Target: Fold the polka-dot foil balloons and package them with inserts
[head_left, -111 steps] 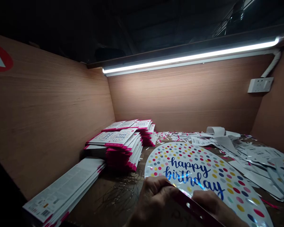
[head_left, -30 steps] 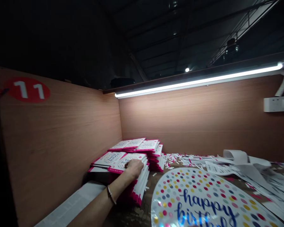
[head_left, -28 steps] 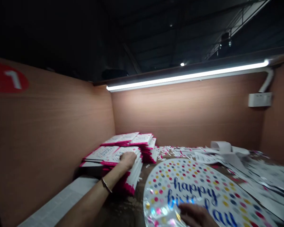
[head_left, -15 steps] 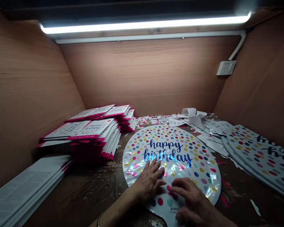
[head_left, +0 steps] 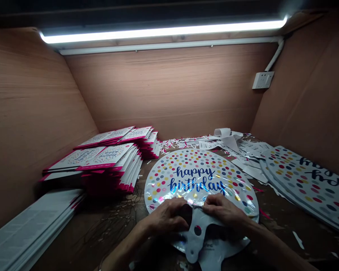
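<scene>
We see the left hand (head_left: 166, 216) and right hand (head_left: 223, 210) both gripping the folded-over lower edge of a round foil birthday balloon (head_left: 199, 169), which lies flat beneath and just ahead of them on the dark work surface (head_left: 81, 241).

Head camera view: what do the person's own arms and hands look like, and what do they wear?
The bare left hand and bare right hand wear no gloves. The left forearm and right forearm show no sleeves. A thin metal-looking bangle seems to sit at the left wrist, dim in this light.
</scene>
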{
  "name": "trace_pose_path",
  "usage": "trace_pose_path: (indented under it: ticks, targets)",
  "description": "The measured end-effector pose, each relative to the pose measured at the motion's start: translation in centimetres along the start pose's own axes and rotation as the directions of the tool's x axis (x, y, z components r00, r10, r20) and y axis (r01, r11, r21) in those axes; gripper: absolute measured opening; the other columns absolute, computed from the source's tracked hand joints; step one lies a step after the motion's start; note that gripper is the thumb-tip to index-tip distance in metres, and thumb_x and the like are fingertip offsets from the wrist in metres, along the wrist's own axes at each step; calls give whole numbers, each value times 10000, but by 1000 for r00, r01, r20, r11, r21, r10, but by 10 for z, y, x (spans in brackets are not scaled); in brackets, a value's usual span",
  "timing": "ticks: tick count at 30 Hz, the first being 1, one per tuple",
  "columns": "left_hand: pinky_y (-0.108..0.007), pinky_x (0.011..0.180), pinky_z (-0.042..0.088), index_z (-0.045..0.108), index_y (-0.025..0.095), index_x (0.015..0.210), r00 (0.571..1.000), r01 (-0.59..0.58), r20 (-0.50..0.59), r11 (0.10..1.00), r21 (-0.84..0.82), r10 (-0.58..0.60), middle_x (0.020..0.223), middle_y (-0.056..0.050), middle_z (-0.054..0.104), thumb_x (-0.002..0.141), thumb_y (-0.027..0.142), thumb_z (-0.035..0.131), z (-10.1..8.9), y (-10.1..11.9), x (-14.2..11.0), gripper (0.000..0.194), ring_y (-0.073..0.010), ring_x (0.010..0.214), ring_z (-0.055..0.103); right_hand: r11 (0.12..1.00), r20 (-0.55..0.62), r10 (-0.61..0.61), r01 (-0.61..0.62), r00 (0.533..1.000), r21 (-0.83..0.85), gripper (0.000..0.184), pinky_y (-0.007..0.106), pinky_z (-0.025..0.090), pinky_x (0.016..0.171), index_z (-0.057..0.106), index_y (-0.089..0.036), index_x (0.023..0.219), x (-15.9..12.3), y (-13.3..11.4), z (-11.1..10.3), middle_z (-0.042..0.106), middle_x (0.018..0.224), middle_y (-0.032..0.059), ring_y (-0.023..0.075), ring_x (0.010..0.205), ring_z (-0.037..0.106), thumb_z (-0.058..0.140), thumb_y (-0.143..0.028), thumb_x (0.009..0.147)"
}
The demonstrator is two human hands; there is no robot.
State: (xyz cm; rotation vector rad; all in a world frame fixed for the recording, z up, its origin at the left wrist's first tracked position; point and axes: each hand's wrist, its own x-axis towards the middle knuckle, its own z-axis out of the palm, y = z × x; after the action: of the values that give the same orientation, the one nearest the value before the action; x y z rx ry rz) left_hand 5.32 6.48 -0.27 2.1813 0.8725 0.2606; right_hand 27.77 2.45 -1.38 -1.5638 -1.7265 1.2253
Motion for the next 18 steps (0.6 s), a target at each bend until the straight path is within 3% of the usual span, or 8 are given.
trace_pose_path:
  ticks: [1, 3, 5, 8, 11, 14, 16, 18]
  targets:
    - [-216, 736, 445, 645, 159, 805, 999, 36, -39, 999, -14, -36, 832, -4, 634, 780, 294, 541, 0, 1, -1, 172, -165, 803, 580, 1000, 7, 11, -11, 1000, 10, 230, 229, 346, 523, 573, -149, 690, 0, -3, -4, 511, 576, -14, 127, 570, 477, 466, -330, 781]
    - [-190, 605, 415, 590, 137, 674, 986, 102, -133, 995, -12, -103, 657, 3, 570, 824, 257, 407, 3, 2, 0, 266, -130, 651, 537, 999, -5, -35, 35, 999, 17, 259, 240, 405, 595, 608, -150, 750, -9, -5, -12, 579, 680, 14, 153, 667, 535, 457, -355, 794]
    - [-184, 555, 387, 540, 135, 641, 965, 141, -223, 990, -7, -139, 613, 1, 530, 835, 251, 344, 6, 2, 2, 300, -122, 611, 507, 986, -36, -165, 164, 986, -24, 286, 272, 435, 788, 637, -180, 967, -26, 2, -21, 626, 974, 48, 205, 929, 556, 502, -348, 779]
    - [-186, 540, 389, 510, 146, 627, 945, 160, -290, 987, -6, -155, 605, -8, 533, 833, 256, 319, 7, 0, 1, 301, -127, 601, 513, 934, -98, -297, 267, 950, -235, 620, 359, 312, 1023, 470, -268, 1294, -52, 33, -35, 442, 1348, 35, 267, 1252, 358, 593, -232, 687]
    - [-216, 707, 457, 565, 162, 725, 975, 16, -222, 996, 86, 3, 827, -42, 639, 793, 224, 375, 6, -13, -13, 211, -167, 779, 589, 854, -156, -333, 228, 930, -468, 545, 411, 311, 1030, 551, -264, 1229, -64, 72, -49, 549, 1242, 49, 264, 1178, 455, 498, -119, 706]
    - [-322, 986, 356, 597, 199, 864, 971, -137, -153, 949, 285, 186, 1110, -62, 614, 778, 181, 403, 4, -38, -36, 213, -224, 1073, 532, 822, -200, -366, 216, 909, -527, 360, 356, 429, 895, 674, -264, 1015, -64, 94, -57, 653, 999, 55, 226, 975, 573, 420, -130, 798]
    - [-355, 1030, 306, 603, 218, 893, 965, -118, -180, 927, 357, 192, 1141, -64, 607, 818, 181, 354, 1, -51, -48, 262, -232, 1135, 497, 854, -223, -350, 213, 910, -475, 300, 321, 449, 828, 687, -265, 924, -60, 96, -61, 657, 942, 48, 218, 933, 578, 429, -158, 815]
    - [-310, 916, 408, 602, 211, 835, 967, -6, -237, 942, 336, 91, 1009, -67, 652, 855, 206, 291, -8, -53, -49, 311, -211, 999, 574, 894, -239, -318, 206, 917, -397, 258, 300, 445, 787, 672, -249, 862, -52, 90, -66, 658, 895, 40, 208, 886, 584, 430, -172, 815]
